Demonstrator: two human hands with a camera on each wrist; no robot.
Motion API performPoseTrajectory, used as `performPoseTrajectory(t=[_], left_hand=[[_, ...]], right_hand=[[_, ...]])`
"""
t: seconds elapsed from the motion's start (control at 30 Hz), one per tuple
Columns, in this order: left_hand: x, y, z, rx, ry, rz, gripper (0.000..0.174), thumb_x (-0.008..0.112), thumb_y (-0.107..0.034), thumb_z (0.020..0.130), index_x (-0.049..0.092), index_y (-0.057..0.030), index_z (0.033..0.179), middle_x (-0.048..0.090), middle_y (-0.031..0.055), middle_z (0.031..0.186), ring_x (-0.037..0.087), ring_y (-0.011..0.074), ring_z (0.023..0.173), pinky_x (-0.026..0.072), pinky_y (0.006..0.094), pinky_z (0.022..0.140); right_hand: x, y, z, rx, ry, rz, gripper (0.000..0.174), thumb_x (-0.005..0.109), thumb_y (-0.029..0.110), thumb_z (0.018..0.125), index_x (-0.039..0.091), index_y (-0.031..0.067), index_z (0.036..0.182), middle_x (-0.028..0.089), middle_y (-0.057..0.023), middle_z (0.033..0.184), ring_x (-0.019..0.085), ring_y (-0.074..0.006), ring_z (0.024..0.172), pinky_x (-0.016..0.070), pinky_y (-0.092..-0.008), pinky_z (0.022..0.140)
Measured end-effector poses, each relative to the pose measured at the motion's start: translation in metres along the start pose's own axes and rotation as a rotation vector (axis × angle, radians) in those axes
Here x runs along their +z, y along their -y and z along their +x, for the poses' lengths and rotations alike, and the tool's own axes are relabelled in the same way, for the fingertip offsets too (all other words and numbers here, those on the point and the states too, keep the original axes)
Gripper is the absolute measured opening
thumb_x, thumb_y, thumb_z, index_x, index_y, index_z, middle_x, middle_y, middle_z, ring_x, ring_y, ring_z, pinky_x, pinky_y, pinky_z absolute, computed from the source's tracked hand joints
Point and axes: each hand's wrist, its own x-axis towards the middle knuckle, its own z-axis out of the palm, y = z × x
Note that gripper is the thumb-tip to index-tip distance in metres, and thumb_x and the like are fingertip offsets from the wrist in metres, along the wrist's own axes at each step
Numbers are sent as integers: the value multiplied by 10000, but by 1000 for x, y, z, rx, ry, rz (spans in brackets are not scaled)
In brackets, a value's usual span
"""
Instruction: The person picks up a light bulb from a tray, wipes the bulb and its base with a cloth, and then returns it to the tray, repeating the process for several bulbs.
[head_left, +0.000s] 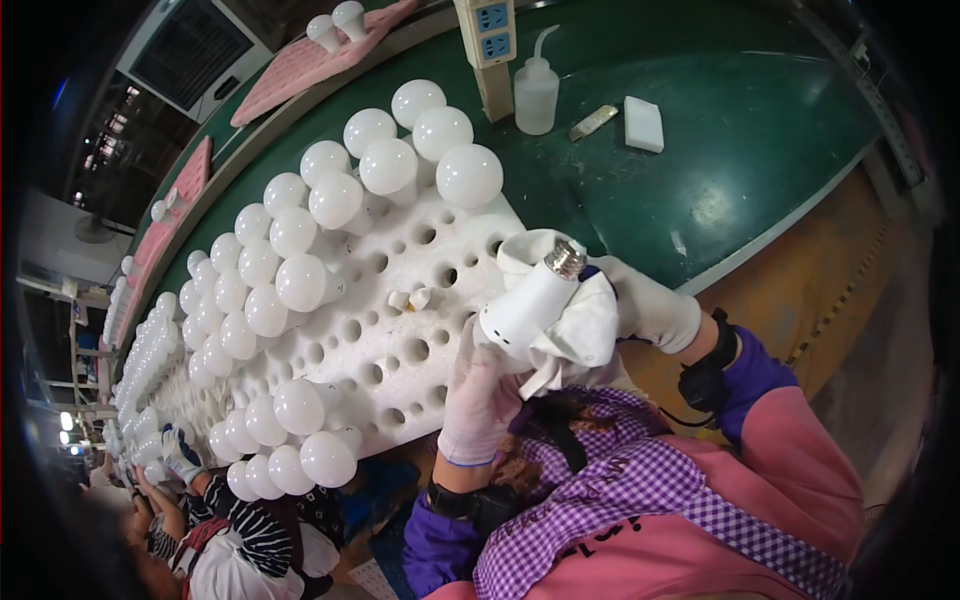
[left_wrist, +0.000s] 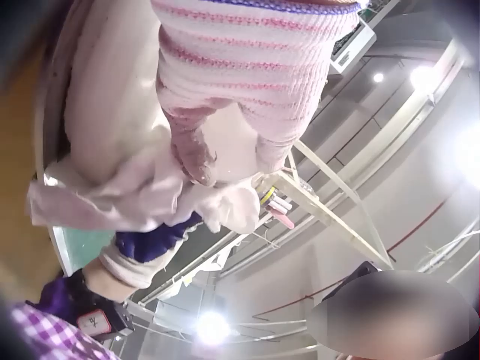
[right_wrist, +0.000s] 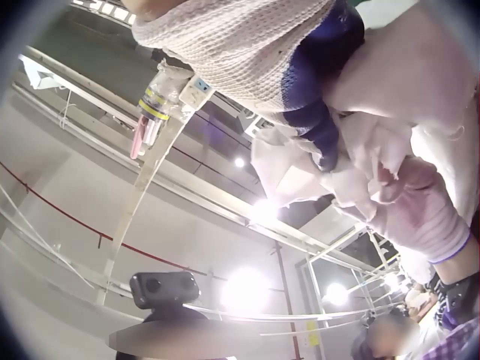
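Note:
I hold a white light bulb (head_left: 522,308) tilted, with its metal screw base (head_left: 566,258) pointing up and away. My left hand (head_left: 480,392), in a pinkish knit glove, grips the bulb's round end from below. My right hand (head_left: 648,308), in a white glove, holds a white cloth (head_left: 585,325) wrapped against the bulb's neck. In the left wrist view the left glove (left_wrist: 247,82) curls round the bulb (left_wrist: 105,112), with the cloth (left_wrist: 135,199) beneath. The right wrist view shows the right glove (right_wrist: 247,45), the bunched cloth (right_wrist: 300,169) and the left hand (right_wrist: 420,214).
A white foam tray (head_left: 400,330) with round holes lies before me, with several bulbs (head_left: 300,282) standing in it. On the green table (head_left: 720,170) are a squeeze bottle (head_left: 536,92), a power strip (head_left: 488,40) and a white block (head_left: 644,123). Other workers (head_left: 230,540) sit at lower left.

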Motion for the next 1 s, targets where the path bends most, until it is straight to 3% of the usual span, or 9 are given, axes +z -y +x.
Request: performPoseTrajectory(t=[0.13, 0.2, 0.3, 0.5, 0.57, 0.67, 0.73, 0.87, 1.0], left_hand=[[2, -5, 0, -181, -28, -12, 739, 629, -383, 892, 259, 4, 1401, 457, 133, 1327, 530, 239, 1173, 484, 338, 936], [10, -6, -1, -89, 6, 72, 742, 638, -365, 887, 253, 7, 1400, 455, 134, 1323, 515, 232, 1184, 467, 336, 949], [18, -7, 0, 14, 6, 220, 757, 681, -279, 840, 250, 21, 1385, 454, 144, 1280, 490, 231, 1176, 417, 343, 982], [-8, 13, 23, 1093, -6, 1336, 827, 796, -120, 691, 296, 31, 1332, 395, 213, 1292, 498, 333, 1127, 452, 389, 931], [-18, 23, 27, 1184, -85, 1314, 785, 802, -101, 682, 338, 40, 1300, 411, 241, 1272, 498, 376, 1137, 461, 404, 930], [-9, 5, 18, 1106, 11, 1217, 665, 730, -63, 767, 356, 46, 1306, 405, 237, 1323, 490, 365, 1176, 461, 419, 944], [-6, -11, 0, 427, 66, 535, 495, 568, -265, 951, 351, -48, 1339, 392, 214, 1368, 522, 305, 1144, 503, 358, 902], [-11, -13, -4, -122, -48, -73, 579, 421, -406, 995, 356, 58, 1335, 570, 195, 1190, 645, 281, 975, 578, 351, 763], [-23, -20, -6, -215, 242, -351, 610, 474, -404, 975, 337, 53, 1354, 591, 191, 1149, 644, 292, 981, 578, 337, 749]], right_hand=[[4, 17, -2, 88, 55, 113, 502, 815, 124, 669, 604, 12, 1110, 661, -46, 997, 583, -100, 891, 490, -286, 800], [7, 41, -4, 400, 9, 374, 544, 831, 162, 681, 588, 19, 1146, 658, -50, 1007, 592, -95, 891, 499, -279, 801], [13, 6, -2, 79, -52, 344, 567, 837, 171, 685, 575, 22, 1166, 661, -46, 1005, 600, -97, 887, 504, -274, 800], [22, 6, 1, 69, -76, 253, 558, 826, 160, 699, 574, 8, 1174, 660, -41, 1026, 605, -92, 909, 500, -276, 818], [26, 12, 2, 114, -79, 296, 558, 825, 161, 701, 575, 4, 1175, 659, -42, 1039, 605, -91, 922, 498, -277, 827], [23, 20, 4, 206, -89, 359, 568, 819, 146, 701, 566, 12, 1191, 653, -45, 1079, 595, -95, 961, 488, -272, 849], [13, 2, 8, 82, -59, 303, 565, 821, 139, 695, 568, 20, 1186, 652, -41, 1071, 595, -97, 956, 486, -274, 853], [10, 17, 8, 38, -25, 293, 533, 843, 145, 664, 594, 37, 1123, 653, -36, 1028, 588, -104, 930, 480, -283, 870], [9, 16, 9, 40, 20, 232, 534, 850, 160, 656, 598, 32, 1110, 654, -31, 1025, 584, -105, 921, 482, -285, 857]])
